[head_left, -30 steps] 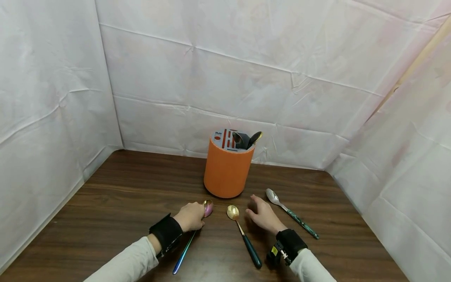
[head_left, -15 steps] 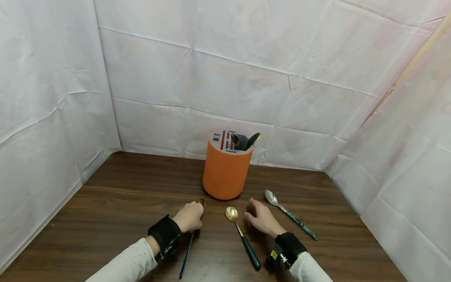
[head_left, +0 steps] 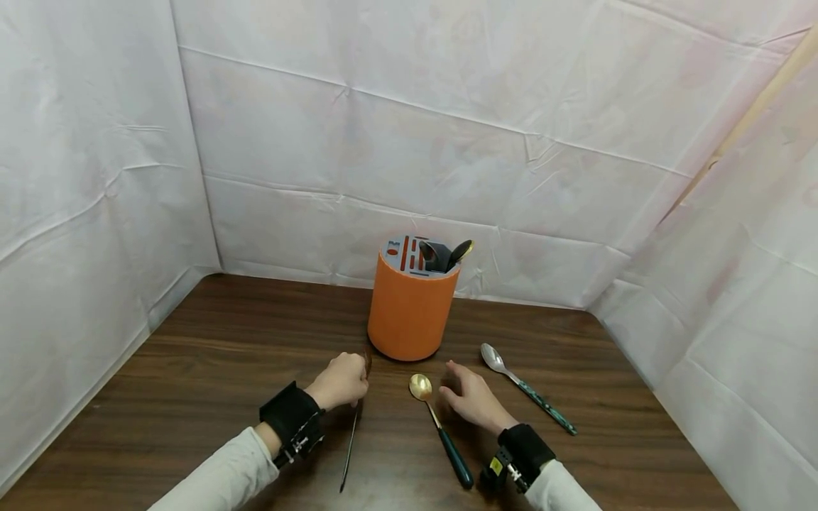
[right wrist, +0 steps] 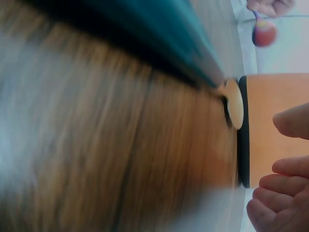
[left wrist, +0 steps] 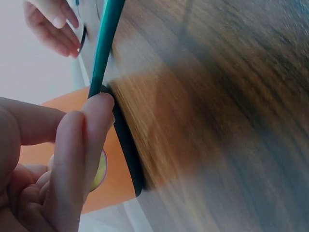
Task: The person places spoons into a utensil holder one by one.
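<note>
My left hand [head_left: 341, 382] pinches an iridescent spoon, raised over the wooden table. Its thin handle [head_left: 348, 454] slants down toward me in the head view and looks blue-green [left wrist: 107, 43] in the left wrist view. Most of the spoon's bowl is hidden behind my fingers there, but the right wrist view shows the bowl [right wrist: 264, 34], reddish and rounded. My right hand [head_left: 474, 399] hovers with relaxed fingers and nothing in them. It lies between a gold spoon with a dark green handle [head_left: 452, 454] and a silver spoon with a mottled green handle [head_left: 546, 407].
An orange cylindrical utensil holder [head_left: 409, 312] stands behind the hands, its grey slotted top [head_left: 399, 250] bearing a black insert with dark, gold-edged spoon heads [head_left: 461, 251]. White sheeting [head_left: 358, 163] walls the table at the back and both sides.
My left hand has lifted the iridescent spoon and turned it, so its handle now shows edge-on and its end has swung right. The right hand has barely moved.
</note>
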`<state>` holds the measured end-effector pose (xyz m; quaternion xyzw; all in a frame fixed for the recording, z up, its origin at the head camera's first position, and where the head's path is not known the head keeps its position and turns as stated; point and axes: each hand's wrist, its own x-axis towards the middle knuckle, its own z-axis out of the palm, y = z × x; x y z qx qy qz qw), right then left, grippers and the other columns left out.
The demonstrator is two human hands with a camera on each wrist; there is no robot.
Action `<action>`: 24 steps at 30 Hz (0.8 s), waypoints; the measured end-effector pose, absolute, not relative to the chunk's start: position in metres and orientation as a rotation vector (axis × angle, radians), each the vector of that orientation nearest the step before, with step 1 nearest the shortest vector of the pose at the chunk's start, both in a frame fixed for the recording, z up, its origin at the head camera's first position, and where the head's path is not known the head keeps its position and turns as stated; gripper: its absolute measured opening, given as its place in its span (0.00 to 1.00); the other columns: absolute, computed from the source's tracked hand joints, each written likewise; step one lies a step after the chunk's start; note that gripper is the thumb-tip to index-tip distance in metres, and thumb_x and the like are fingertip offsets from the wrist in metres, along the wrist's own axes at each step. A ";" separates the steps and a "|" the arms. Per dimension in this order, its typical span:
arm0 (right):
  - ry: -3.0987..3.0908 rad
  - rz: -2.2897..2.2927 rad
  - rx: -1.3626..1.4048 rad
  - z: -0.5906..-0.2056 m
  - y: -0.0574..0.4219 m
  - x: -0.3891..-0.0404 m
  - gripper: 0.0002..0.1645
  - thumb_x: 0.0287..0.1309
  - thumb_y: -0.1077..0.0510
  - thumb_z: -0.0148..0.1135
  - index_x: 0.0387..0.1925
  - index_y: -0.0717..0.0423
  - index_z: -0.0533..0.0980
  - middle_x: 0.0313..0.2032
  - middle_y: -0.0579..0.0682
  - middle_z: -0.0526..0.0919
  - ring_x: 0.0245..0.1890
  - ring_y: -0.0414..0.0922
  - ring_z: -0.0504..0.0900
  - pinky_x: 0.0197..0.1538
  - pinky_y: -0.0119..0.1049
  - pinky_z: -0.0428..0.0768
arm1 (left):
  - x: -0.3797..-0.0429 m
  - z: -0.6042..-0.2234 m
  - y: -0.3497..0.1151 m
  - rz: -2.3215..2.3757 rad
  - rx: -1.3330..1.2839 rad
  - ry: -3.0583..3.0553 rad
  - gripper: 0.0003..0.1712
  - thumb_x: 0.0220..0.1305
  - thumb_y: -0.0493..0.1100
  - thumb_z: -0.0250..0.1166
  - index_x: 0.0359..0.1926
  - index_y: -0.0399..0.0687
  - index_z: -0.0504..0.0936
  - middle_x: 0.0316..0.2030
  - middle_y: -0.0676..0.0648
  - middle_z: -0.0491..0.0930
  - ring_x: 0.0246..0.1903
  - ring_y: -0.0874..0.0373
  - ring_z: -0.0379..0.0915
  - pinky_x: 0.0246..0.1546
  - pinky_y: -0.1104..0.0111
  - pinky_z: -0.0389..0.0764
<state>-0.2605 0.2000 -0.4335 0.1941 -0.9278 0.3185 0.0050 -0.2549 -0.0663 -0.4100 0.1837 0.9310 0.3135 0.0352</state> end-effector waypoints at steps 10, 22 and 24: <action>-2.892 1.111 0.763 -0.425 0.183 -0.250 0.30 0.61 0.56 0.55 0.59 0.71 0.63 0.60 0.67 0.65 0.60 0.58 0.65 0.58 0.53 0.65 | -0.251 -0.404 -0.058 1.038 0.522 2.877 0.25 0.52 0.30 0.53 0.03 0.50 0.61 0.04 0.52 0.72 0.04 0.67 0.61 0.09 0.77 0.54; -2.913 1.151 0.935 -0.422 0.151 -0.231 0.27 0.63 0.54 0.50 0.58 0.68 0.66 0.57 0.61 0.71 0.54 0.51 0.73 0.52 0.45 0.72 | -0.250 -0.393 -0.043 1.149 0.575 2.845 0.18 0.52 0.31 0.54 0.09 0.45 0.69 0.07 0.53 0.74 0.09 0.62 0.72 0.09 0.75 0.61; -2.911 1.174 0.949 -0.422 0.145 -0.229 0.26 0.64 0.55 0.50 0.58 0.68 0.67 0.56 0.59 0.72 0.54 0.51 0.74 0.52 0.44 0.73 | -0.249 -0.392 -0.041 1.171 0.581 2.843 0.17 0.52 0.31 0.55 0.09 0.45 0.69 0.07 0.53 0.74 0.09 0.62 0.71 0.09 0.76 0.60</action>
